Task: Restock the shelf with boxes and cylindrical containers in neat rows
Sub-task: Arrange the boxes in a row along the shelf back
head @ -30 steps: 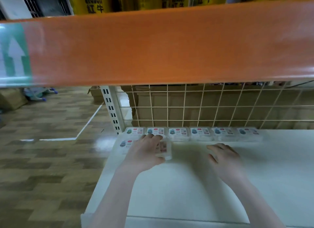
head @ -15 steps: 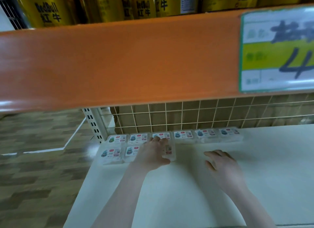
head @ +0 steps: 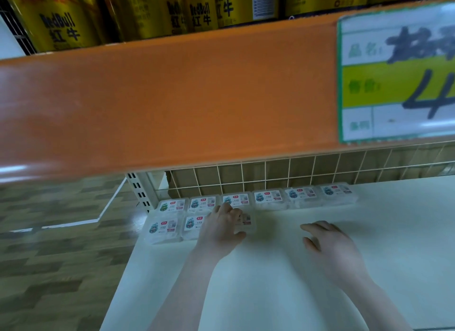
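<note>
Orange shelf beam (head: 172,104) fills the upper half of the view, running left to right w/ a slight tilt. On its right end sits a price tag (head: 398,72) – green border, yellow band, handwritten dark marks, blurred. Above the beam stand gold cans (head: 138,13), upright, packed side by side, "RedBull" lettering on them.

Below: white shelf (head: 283,281), wide and flat, w/ a wire grid back (head: 295,173) and cardboard behind it. Perforated upright post (head: 141,192) at the shelf's back left corner. Wood-pattern floor (head: 54,244) to the left, a white line across it.

Boxes – small, clear, w/ printed labels. Back row (head: 268,199) of six lies along the grid, side by side, touching or nearly so. In front of it at the left end a 2nd row is begun: front left box (head: 162,228), second front box (head: 193,226) just beside it, then third front box (head: 246,222), mostly covered by a hand.

Left hand (head: 221,228) lies over the third front box, fingers curled onto its top and far edge, thumb at its near right corner – gripping it against the shelf. Right hand (head: 330,247) is well apart to the right, palm down just over bare shelf, fingers loosely spread and slack, holding nothing; can't tell if it touches the surface.
</note>
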{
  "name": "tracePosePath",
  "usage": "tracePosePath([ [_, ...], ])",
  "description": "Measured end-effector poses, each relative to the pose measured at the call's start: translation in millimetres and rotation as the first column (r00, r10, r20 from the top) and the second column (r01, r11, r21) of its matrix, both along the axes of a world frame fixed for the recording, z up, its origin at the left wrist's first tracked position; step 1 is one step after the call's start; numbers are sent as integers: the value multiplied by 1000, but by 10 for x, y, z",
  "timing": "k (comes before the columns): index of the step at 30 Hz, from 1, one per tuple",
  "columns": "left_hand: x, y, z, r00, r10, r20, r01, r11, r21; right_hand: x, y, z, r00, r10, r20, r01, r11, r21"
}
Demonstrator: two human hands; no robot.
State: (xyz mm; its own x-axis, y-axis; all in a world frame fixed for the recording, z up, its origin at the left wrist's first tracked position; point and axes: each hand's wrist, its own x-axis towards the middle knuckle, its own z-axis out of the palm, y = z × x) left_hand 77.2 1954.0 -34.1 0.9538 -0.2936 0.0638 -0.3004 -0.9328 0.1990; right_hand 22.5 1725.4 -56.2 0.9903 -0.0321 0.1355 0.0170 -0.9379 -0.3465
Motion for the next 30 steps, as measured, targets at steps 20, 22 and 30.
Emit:
tracePosePath([
  [20,-359,-181,-217,987,86,139,-64,986,-151,-62,-207,-43,999,-40,17,39,999,18],
  [22,-500,-252,-291,977,120,175,-93,984,-153,-84,-262,-56,998,-58,26,57,998,33],
  [30,-907,-480,-396,943,276,187,-228,943,-243,-192,-537,-93,996,-75,48,71,995,65],
])
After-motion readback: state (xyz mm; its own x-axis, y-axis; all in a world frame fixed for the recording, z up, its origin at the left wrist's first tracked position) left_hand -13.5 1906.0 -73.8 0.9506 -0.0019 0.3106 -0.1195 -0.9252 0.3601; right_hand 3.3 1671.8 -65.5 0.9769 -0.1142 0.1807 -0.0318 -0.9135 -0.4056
